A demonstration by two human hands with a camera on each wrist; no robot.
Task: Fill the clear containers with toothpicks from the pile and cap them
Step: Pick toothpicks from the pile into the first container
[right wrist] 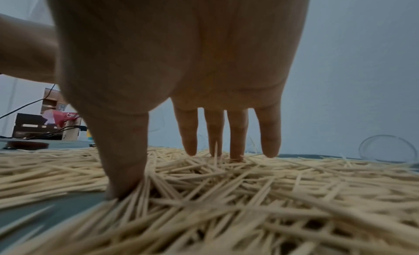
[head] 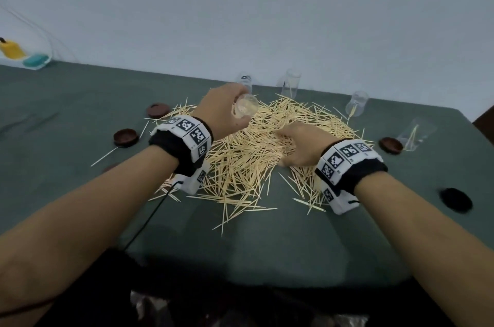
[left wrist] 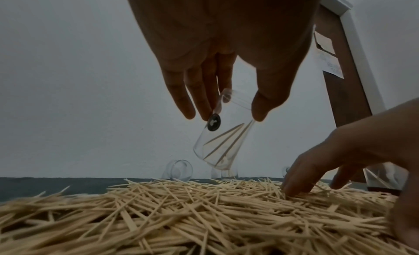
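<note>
A big pile of toothpicks (head: 254,150) lies spread on the green tablecloth (head: 80,102). My left hand (head: 224,110) holds a clear container (head: 246,108) tilted above the pile's far side. In the left wrist view the fingers and thumb pinch the container (left wrist: 222,144) near its rim, and a few toothpicks lie inside it. My right hand (head: 296,144) rests on the pile with straight, spread fingers. In the right wrist view its thumb (right wrist: 127,169) and fingertips (right wrist: 235,151) press into the toothpicks (right wrist: 226,196) and hold nothing.
More clear containers stand or lie behind and to the right of the pile (head: 291,83) (head: 357,103) (head: 415,134). Brown caps lie left (head: 158,110) (head: 125,137) and right (head: 390,145). A black round object (head: 455,199) sits near my right forearm. Stray toothpicks reach the table's front.
</note>
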